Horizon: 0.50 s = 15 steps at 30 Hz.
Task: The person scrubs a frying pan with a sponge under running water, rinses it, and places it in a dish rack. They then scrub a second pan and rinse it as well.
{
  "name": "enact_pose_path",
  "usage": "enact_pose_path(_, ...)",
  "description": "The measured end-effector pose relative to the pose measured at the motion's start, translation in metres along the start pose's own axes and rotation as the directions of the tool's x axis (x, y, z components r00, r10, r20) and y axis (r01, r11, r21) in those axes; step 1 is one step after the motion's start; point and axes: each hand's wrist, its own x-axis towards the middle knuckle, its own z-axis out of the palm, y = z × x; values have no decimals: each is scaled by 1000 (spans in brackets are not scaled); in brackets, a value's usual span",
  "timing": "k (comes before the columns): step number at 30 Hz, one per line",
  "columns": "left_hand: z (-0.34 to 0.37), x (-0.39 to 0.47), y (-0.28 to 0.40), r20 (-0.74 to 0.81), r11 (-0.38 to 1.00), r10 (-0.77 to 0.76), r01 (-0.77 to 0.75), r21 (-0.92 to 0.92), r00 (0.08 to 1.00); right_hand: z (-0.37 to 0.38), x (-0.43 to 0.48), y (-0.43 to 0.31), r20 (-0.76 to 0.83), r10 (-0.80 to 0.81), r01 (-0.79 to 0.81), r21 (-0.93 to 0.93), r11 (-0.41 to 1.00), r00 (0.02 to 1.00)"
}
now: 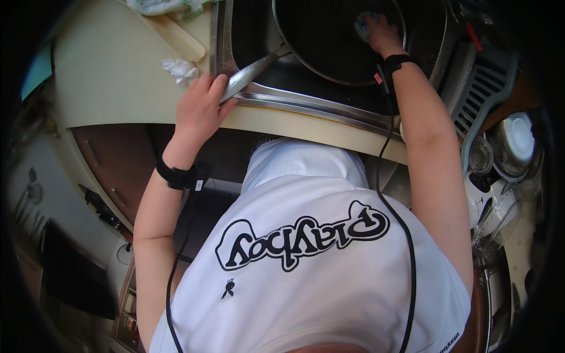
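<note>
A large dark frying pan lies over the metal sink, its long metal handle pointing toward the lower left. My left hand is wrapped around the end of that handle, above the sink's front left corner. Inside the pan, at its right side, my right hand presses a blue and white scrubbing pad against the dark surface. The fingertips of the right hand are partly lost against the pad. Black bands with cables are on both wrists.
A crumpled white tissue, a long cream-coloured strip and a cloth lie on the counter at left. Right of the sink stand a grey slotted rack, a glass and a metal bowl.
</note>
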Motion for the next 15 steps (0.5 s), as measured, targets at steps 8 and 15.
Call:
enact_pose_path(8, 10, 3, -3, 100, 1000, 3, 0, -31, 995, -14, 5, -11, -34, 239, -214, 338, 916, 970)
enact_pose_path(15, 9, 5, -3, 111, 1000, 14, -14, 4, 994, -47, 91, -60, -158, 302, 178, 983, -40, 940)
